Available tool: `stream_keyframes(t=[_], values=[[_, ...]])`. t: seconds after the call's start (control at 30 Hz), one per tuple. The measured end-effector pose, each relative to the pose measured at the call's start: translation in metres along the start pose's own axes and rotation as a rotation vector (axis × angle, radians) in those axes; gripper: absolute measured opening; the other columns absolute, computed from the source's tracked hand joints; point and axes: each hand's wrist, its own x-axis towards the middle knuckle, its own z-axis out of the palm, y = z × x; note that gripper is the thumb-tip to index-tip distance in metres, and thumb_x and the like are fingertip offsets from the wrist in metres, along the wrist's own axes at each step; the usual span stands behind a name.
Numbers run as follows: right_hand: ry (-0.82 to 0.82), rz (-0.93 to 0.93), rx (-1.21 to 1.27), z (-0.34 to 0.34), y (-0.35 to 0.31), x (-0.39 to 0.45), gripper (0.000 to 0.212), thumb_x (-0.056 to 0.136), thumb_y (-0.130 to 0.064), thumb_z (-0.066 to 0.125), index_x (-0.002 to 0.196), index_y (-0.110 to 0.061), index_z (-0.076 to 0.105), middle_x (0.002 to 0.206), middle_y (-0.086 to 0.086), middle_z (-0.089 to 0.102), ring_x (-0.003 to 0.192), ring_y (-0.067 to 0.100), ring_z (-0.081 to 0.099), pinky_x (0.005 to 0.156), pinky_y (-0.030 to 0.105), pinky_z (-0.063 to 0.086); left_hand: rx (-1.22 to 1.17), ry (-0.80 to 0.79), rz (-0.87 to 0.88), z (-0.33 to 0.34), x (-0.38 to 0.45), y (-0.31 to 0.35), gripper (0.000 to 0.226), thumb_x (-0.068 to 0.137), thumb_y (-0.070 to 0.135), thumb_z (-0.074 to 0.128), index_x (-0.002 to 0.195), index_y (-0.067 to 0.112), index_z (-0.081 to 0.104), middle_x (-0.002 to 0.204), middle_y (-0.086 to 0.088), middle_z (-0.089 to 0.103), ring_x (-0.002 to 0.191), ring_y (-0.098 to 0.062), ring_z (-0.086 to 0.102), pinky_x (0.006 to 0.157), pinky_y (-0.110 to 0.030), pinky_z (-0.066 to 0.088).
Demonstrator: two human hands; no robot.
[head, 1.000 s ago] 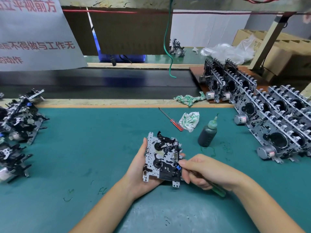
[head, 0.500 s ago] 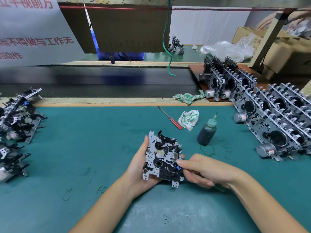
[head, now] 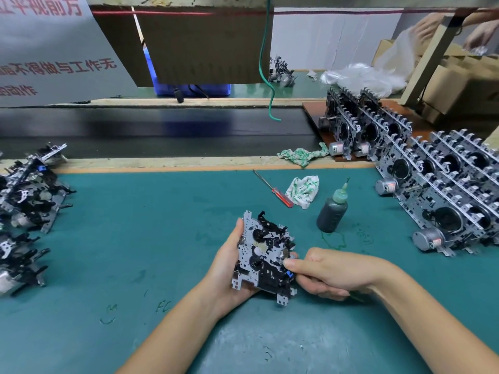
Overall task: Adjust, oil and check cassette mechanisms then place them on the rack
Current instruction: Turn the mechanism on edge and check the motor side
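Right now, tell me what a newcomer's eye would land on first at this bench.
First, the grey metal cassette mechanism with black parts, held over the middle of the teal mat by the left hand, while the right hand grips a green-handled tool at its right edge. Then the long rows of finished silver mechanisms on the rack at right, with the dark oil bottle with a green nozzle standing before them.

We have a single view, taken from a wide-angle camera worn on the head. It looks forward and down across the green mat [head: 135,238] toward the mat's far edge and the dark conveyor belt [head: 162,130] beyond. It sits close above the near edge, so both forearms enter from the bottom. Straight lines bow near the borders. With only one camera, no second view overlaps it.
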Motion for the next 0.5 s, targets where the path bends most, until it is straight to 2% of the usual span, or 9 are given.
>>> stream_keyframes(t=[0.03,0.13,0.23,0.3,0.4,0.5], values=[[-0.011,-0.008,-0.013,-0.001,0.000,0.000,0.067,0.100,-0.046,0.031,0.038,-0.023,0.037,0.028,-0.003,0.029,0.034,0.017,0.027,0.047,0.021,0.033,0.010,0.000,0.002,0.001,-0.001,0.000,0.072,0.088,0.064,0.032,0.100,0.008,0.076,0.112,-0.021,0.067,0.097,-0.029,0.069,0.080,-0.035,0.054],[0.000,-0.036,-0.003,0.000,0.003,-0.002,0.067,0.097,-0.049,0.033,0.045,-0.009,0.045,0.027,-0.004,0.030,0.032,0.013,0.029,0.051,0.016,0.035,0.020,0.000,0.014,0.004,-0.006,-0.001,0.073,0.086,0.065,0.035,0.111,0.006,0.070,0.121,-0.023,0.063,0.107,-0.032,0.064,0.090,-0.040,0.050],[0.040,-0.090,0.121,0.003,0.009,-0.008,0.062,0.090,-0.055,0.037,0.043,-0.016,0.048,0.026,-0.004,0.029,0.029,0.010,0.025,0.045,0.014,0.033,-0.019,-0.021,0.026,0.005,-0.009,-0.003,0.077,0.085,0.066,0.034,0.118,0.004,0.066,0.127,-0.025,0.058,0.109,-0.032,0.063,0.100,-0.042,0.044],[0.065,-0.138,0.202,0.003,0.011,-0.011,0.061,0.088,-0.057,0.040,0.042,-0.018,0.049,0.026,-0.005,0.029,0.028,0.009,0.023,0.042,0.013,0.031,-0.080,-0.054,0.045,0.003,-0.011,-0.003,0.080,0.088,0.067,0.028,0.116,0.003,0.067,0.127,-0.024,0.058,0.107,-0.032,0.063,0.100,-0.043,0.044],[0.232,-0.261,0.400,-0.001,0.011,-0.008,0.056,0.087,-0.055,0.045,0.048,-0.017,0.055,0.027,-0.004,0.029,0.029,0.011,0.020,0.039,0.015,0.029,-0.188,-0.103,0.083,0.004,-0.015,-0.001,0.088,0.084,0.071,0.032,0.113,-0.005,0.066,0.125,-0.029,0.057,0.111,-0.039,0.061,0.090,-0.048,0.052],[0.428,-0.388,0.532,-0.004,0.013,-0.002,0.040,0.088,-0.047,0.043,0.071,-0.019,0.067,0.034,-0.003,0.034,0.030,0.009,0.018,0.037,0.018,0.023,-0.293,-0.117,0.086,0.007,-0.019,0.001,0.095,0.077,0.070,0.043,0.124,-0.011,0.055,0.130,-0.037,0.048,0.116,-0.050,0.053,0.094,-0.057,0.047]])
